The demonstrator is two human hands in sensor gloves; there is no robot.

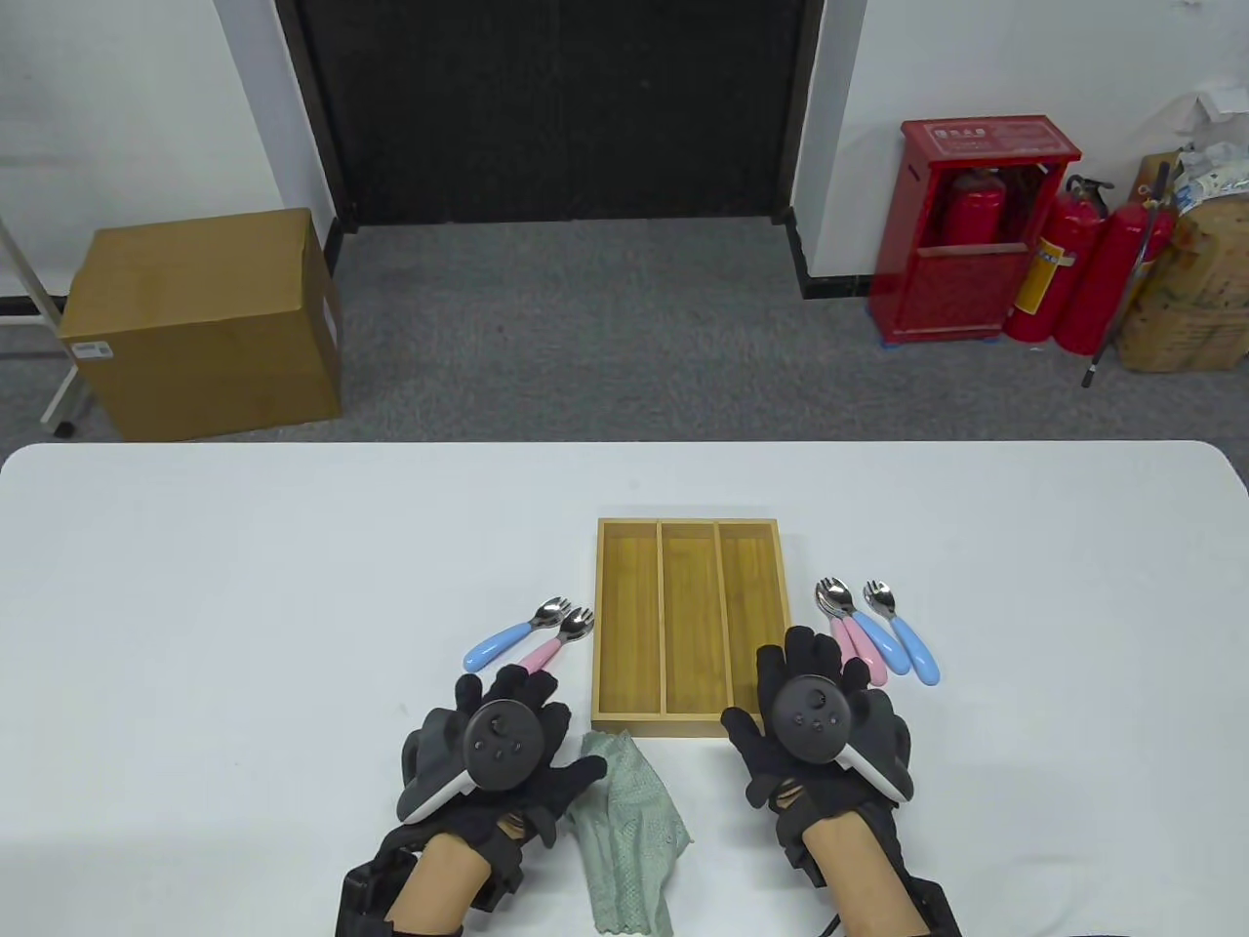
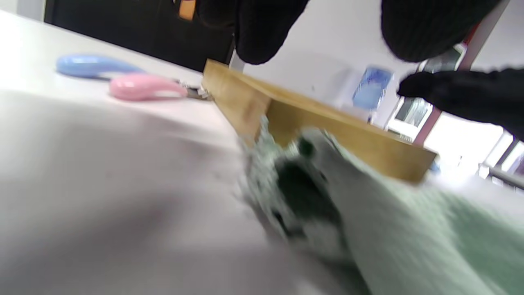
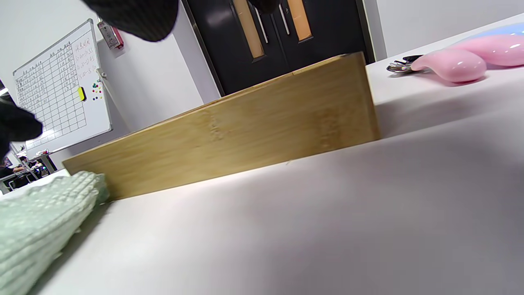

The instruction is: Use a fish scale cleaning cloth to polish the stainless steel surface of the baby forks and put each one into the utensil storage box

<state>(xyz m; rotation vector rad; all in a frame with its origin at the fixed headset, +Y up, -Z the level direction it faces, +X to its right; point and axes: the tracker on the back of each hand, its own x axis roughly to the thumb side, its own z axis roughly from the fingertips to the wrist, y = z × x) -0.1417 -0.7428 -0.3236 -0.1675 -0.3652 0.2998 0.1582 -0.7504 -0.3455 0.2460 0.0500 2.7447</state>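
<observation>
Both hands, the left hand (image 1: 507,742) by the green cloth (image 1: 624,839) and the right hand (image 1: 815,717) near the wooden box (image 1: 691,720), lie flat and loose holding nothing, so no fork is in the box yet; two forks (image 1: 532,639) wait left, three more forks (image 1: 878,634) right, on the white counter (image 1: 244,586), gray floor beyond.

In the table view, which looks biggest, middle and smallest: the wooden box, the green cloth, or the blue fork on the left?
1. Wooden box
2. Green cloth
3. Blue fork, clearly smallest
</observation>
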